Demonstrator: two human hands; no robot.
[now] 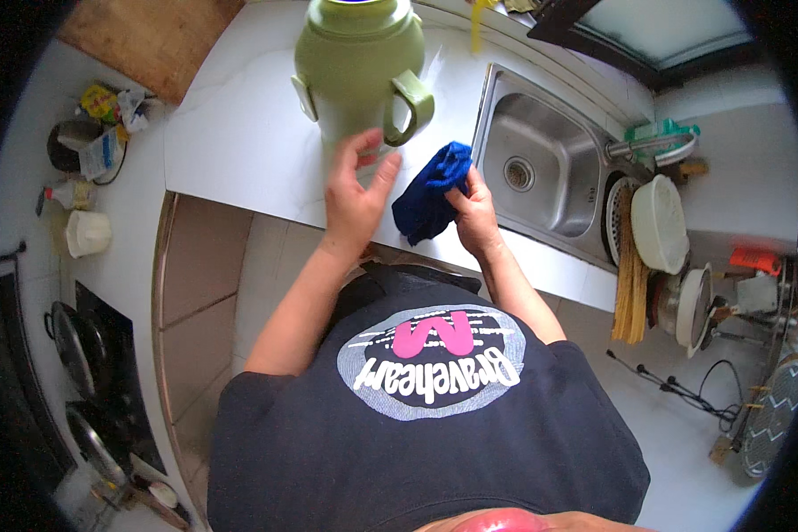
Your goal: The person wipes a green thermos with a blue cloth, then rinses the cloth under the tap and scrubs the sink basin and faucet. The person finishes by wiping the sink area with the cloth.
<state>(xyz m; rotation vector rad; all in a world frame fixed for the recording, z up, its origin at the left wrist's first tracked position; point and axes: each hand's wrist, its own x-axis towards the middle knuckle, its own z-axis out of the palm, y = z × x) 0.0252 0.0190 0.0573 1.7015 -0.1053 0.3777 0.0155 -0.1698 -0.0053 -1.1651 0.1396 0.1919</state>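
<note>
A green jug (359, 60) with a side handle (413, 110) stands on the white marbled countertop (239, 133); its top is cut off by the picture's upper edge. In front of its lower part is my left hand (357, 193), slightly blurred, fingers apart and holding nothing. Whether the fingertips touch the jug I cannot tell. My right hand (473, 209) grips a crumpled dark blue cloth (432, 193) by its right side. The cloth hangs over the counter near its front edge, between the jug and the sink.
To the right is a stainless steel sink (545, 159) with a tap (652, 145). Beyond it are a white basin (658, 223) and a power cord (685, 392). At left stand a white jug (88, 233) and black pans (73, 346). A wooden board (146, 40) lies at upper left.
</note>
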